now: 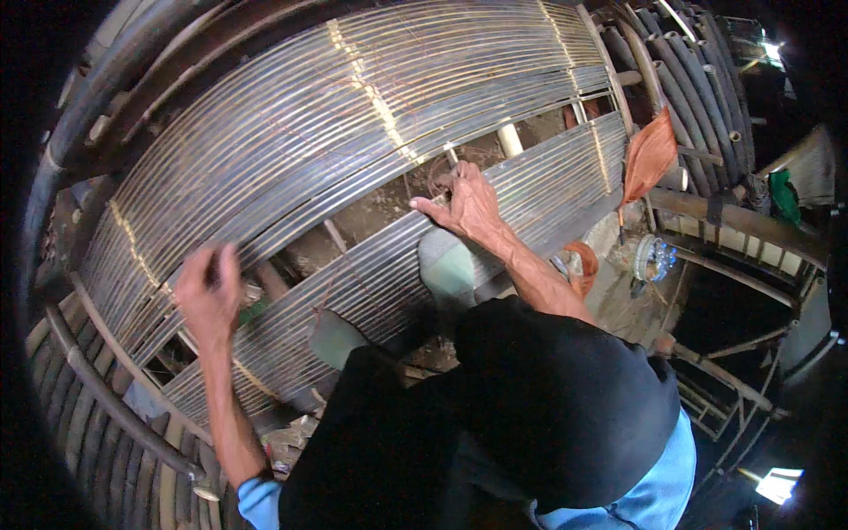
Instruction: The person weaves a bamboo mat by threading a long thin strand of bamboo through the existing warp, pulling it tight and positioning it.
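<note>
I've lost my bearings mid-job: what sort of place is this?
Probably a rough workshop or storage shed, though the dim edges leave that uncertain. A wide slatted panel spreads out before the person, dark poles are stacked at upper right, and brown, earth-like ground shows through the gap.

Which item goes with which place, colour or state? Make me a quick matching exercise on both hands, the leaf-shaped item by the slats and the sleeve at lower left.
Column one
1. Left hand
2. Right hand
3. Leaf-shaped item by the right end of the slats
4. Sleeve at lower left

Column two
A. Light blue
B. At the gap between the two sets of slats, near the middle
C. Orange
D. Blurred, over the left part of the slats

Pairs: 1-D, 2-B, 3-C, 4-A
</note>
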A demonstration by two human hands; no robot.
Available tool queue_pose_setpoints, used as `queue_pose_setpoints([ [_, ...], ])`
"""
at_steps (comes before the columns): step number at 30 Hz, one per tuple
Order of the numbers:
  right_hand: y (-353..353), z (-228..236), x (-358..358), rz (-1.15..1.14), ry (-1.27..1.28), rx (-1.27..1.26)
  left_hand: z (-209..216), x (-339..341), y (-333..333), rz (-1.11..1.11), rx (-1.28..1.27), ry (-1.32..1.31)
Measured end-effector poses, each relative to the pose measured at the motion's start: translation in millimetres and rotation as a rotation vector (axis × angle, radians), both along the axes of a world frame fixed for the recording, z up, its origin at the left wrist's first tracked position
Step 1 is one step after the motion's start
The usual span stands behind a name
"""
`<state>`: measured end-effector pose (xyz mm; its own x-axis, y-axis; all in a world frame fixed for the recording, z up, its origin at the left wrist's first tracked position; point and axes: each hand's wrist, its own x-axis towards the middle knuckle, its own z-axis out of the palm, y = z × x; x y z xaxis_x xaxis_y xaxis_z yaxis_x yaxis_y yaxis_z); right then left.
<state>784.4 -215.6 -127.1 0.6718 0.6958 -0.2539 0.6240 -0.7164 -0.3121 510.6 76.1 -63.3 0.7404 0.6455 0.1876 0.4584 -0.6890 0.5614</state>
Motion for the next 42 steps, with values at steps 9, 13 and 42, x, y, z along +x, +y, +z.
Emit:
queue_pose_setpoints([
  [9,31.3,12.5,39.8,-0.052,-0.118,0.419,-35.1,117.3,-30.7,-0.237,-0.026,-0.191],
  [13,71.4,10.4,67.4,-0.095,-0.125,0.427,-35.9,102.7,-32.5,-0.104,-0.173,-0.131],
  [42,63.6,-28.7,64.9,-0.135,-0.255,0.388,-46.8,122.1,-74.9,0.0,-0.22,-0.095],
])
